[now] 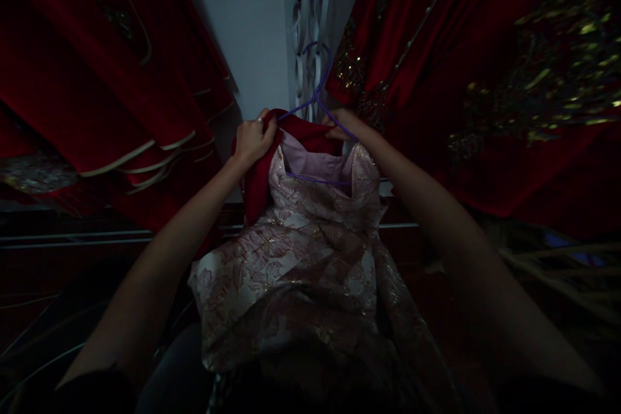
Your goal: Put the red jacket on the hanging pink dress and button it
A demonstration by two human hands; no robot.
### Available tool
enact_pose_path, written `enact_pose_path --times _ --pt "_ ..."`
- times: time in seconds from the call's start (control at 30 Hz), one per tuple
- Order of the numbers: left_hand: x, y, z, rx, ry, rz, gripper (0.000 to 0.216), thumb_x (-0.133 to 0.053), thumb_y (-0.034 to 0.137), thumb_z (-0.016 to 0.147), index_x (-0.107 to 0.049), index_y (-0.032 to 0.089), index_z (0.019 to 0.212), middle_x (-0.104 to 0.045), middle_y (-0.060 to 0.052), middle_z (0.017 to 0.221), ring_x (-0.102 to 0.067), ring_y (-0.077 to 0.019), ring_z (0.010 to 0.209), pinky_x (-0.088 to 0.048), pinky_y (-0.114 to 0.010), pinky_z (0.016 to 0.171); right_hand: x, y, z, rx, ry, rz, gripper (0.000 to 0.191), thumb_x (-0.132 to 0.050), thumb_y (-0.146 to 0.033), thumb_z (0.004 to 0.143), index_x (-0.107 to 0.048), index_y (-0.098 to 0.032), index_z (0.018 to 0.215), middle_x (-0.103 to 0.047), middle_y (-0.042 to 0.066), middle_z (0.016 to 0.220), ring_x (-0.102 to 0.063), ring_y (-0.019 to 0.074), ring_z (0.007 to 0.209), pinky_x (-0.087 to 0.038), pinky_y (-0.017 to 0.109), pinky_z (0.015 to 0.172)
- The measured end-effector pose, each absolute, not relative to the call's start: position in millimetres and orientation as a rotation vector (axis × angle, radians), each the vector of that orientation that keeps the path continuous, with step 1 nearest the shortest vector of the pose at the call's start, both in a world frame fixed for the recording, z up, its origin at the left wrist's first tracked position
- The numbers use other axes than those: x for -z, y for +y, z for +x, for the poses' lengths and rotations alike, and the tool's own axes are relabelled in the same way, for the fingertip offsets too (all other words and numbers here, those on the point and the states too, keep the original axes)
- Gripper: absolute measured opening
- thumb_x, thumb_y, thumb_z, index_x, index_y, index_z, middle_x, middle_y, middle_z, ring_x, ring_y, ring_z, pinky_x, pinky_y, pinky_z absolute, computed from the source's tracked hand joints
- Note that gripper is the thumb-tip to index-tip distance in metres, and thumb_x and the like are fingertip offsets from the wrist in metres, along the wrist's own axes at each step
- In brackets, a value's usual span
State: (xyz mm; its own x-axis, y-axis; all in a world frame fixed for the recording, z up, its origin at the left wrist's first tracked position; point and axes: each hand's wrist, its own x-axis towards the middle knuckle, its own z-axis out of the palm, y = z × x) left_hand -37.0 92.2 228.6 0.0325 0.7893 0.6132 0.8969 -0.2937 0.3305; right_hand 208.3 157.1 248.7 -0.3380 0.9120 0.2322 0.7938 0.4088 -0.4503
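Observation:
A pale pink brocade dress (310,233) with a metallic floral pattern hangs in front of me on a purple hanger (315,96). The hanger's hook is up at a white metal frame, and its lower bar shows across the dress's neckline. A red garment (257,184) lies behind the dress and around its left shoulder. At the left shoulder, my left hand (255,137), with a ring on one finger, is closed on the red cloth. My right hand (339,124) reaches behind the hanger's right arm, its fingers closed on the red garment's upper edge; part of it is hidden.
Red drapes or garments with gold trim (160,142) hang on the left. More red cloth with gold sequins (557,71) hangs on the right. A white wall (242,13) and the curled white metal frame (303,19) stand behind. The scene is dim.

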Motion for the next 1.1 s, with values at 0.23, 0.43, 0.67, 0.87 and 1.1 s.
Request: enact_pose_path --times 0.23,0.43,0.67,0.87,1.1 --pt "-230.4 92.2 -39.9 1.046 -1.746 -2.108 0.038 -0.037 0.037 0.092 -0.06 0.017 0.116 -0.065 -0.007 0.073 -0.063 -0.0208 0.082 -0.037 -0.028 0.069 -254.4 159.2 256.4 0.046 -1.948 -1.659 0.017 -0.056 -0.009 0.064 -0.065 -0.016 0.077 -0.068 0.006 0.083 -0.061 0.0196 0.077 -0.047 0.032 0.075" --pt "-220.0 90.6 -34.9 1.004 -1.766 -2.098 0.037 -0.043 0.037 0.09 -0.06 0.018 0.116 -0.066 -0.009 0.078 -0.063 -0.0219 0.086 -0.039 -0.03 0.071 -238.7 135.3 340.8 0.087 -1.862 -1.8 0.02 -0.058 -0.003 0.059 -0.066 -0.016 0.073 -0.069 0.009 0.084 -0.063 0.0213 0.079 -0.048 0.035 0.079" --pt "-217.7 81.1 -24.8 1.088 -1.853 -2.172 0.039 -0.042 0.039 0.09 -0.057 0.019 0.119 -0.067 -0.012 0.089 -0.062 -0.0247 0.092 -0.038 -0.033 0.074 -232.7 84.0 383.2 0.023 -1.742 -1.854 0.029 -0.064 -0.011 0.06 -0.067 -0.019 0.088 -0.069 0.008 0.084 -0.064 0.0242 0.079 -0.049 0.039 0.076" --pt "-209.1 79.8 -16.9 1.109 -1.878 -2.096 0.038 -0.041 0.042 0.091 -0.057 0.02 0.118 -0.067 -0.01 0.083 -0.062 -0.0229 0.091 -0.037 -0.03 0.071 -241.8 44.1 341.3 0.008 -1.835 -1.675 0.038 -0.059 -0.018 0.07 -0.062 -0.018 0.109 -0.068 0.009 0.091 -0.064 0.0248 0.084 -0.049 0.038 0.08" --pt "-204.1 79.6 -12.4 1.099 -1.895 -2.062 0.039 -0.04 0.041 0.092 -0.059 0.018 0.118 -0.068 -0.011 0.087 -0.064 -0.0219 0.087 -0.038 -0.03 0.073 -231.5 51.6 330.6 -0.017 -1.762 -1.53 0.045 -0.051 -0.015 0.07 -0.053 -0.017 0.115 -0.064 0.009 0.095 -0.063 0.0231 0.084 -0.05 0.037 0.076"
